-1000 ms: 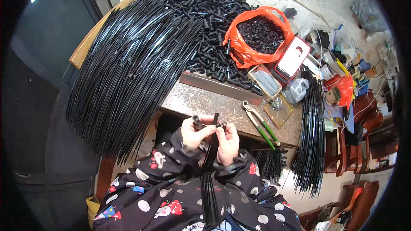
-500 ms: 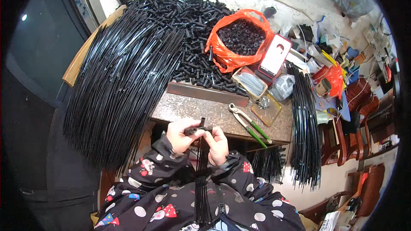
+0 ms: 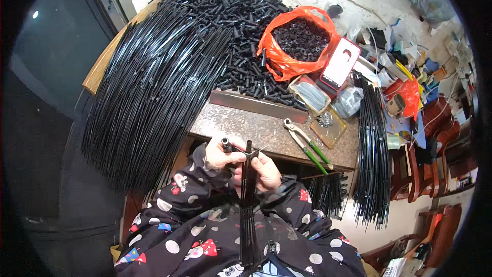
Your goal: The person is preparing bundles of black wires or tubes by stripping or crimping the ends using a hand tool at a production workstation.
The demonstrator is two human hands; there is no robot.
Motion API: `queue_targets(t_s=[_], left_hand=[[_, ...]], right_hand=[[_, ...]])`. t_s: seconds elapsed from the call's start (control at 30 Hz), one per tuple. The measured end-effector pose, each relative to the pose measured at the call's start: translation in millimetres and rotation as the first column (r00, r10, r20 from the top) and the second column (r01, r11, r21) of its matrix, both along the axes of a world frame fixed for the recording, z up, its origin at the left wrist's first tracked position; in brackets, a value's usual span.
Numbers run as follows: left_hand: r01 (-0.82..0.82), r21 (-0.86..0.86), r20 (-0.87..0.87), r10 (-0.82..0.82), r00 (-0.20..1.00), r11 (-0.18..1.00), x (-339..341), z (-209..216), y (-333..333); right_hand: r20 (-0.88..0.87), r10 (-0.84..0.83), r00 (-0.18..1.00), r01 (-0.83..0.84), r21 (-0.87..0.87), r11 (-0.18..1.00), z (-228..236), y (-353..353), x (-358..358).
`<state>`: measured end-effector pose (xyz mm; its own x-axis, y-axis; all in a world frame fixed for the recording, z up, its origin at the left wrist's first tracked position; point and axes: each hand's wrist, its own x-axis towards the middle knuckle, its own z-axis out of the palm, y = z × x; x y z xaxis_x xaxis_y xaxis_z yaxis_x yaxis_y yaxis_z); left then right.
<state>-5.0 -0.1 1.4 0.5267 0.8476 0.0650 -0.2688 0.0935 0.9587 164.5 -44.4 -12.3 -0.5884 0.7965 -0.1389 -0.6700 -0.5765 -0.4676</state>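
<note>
My left hand (image 3: 218, 156) is closed, with a short black umbrella runner (image 3: 226, 144) sticking up between thumb and fingers. Beside it my right hand (image 3: 266, 172) pinches the top of a bundle of thin black umbrella ribs (image 3: 249, 225), which hangs down over my lap. A slim black tube (image 3: 249, 146) stands upright at the head of this bundle, between the two hands. From near the right fingertips a fine wire (image 3: 263, 148) pokes out; its other end is hidden by the fingers.
Many black ribs (image 3: 148, 92) lie over the table's left side, by heaped black runners (image 3: 241, 41). A metal bar (image 3: 259, 106) edges the heap. Green-handled pincers (image 3: 307, 146), a red bag (image 3: 277, 61) of small black parts, a phone (image 3: 340, 64) and more ribs (image 3: 371, 159) are rightward.
My hands have drawn apart slightly, and the upright tube now shows between them. The runner in my left hand has tipped up. The whole view has shifted a little.
</note>
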Motion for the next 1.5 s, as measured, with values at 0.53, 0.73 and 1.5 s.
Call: queue_targets(t_s=[0.53, 0.73, 1.5], left_hand=[[0.106, -0.021, -0.053, -0.107, 0.993, 0.994, -14.0, 7.3, 8.2], [0.427, 0.378, 0.105, -0.497, 0.861, 0.821, -11.7, 2.3, 28.8], [0.04, -0.035, -0.041, -0.041, 0.998, 0.999, 2.4, 76.6, 11.0]], right_hand=[[0.04, 0.082, 0.996, -0.08, -0.048, 0.996, -3.4, 0.2, 0.3], [0.09, 0.163, 0.983, -0.167, 0.045, 0.985, 8.4, -5.3, -1.6], [0.223, -0.342, 0.913, 0.328, 0.098, 0.94, 14.4, -21.1, -16.1]])
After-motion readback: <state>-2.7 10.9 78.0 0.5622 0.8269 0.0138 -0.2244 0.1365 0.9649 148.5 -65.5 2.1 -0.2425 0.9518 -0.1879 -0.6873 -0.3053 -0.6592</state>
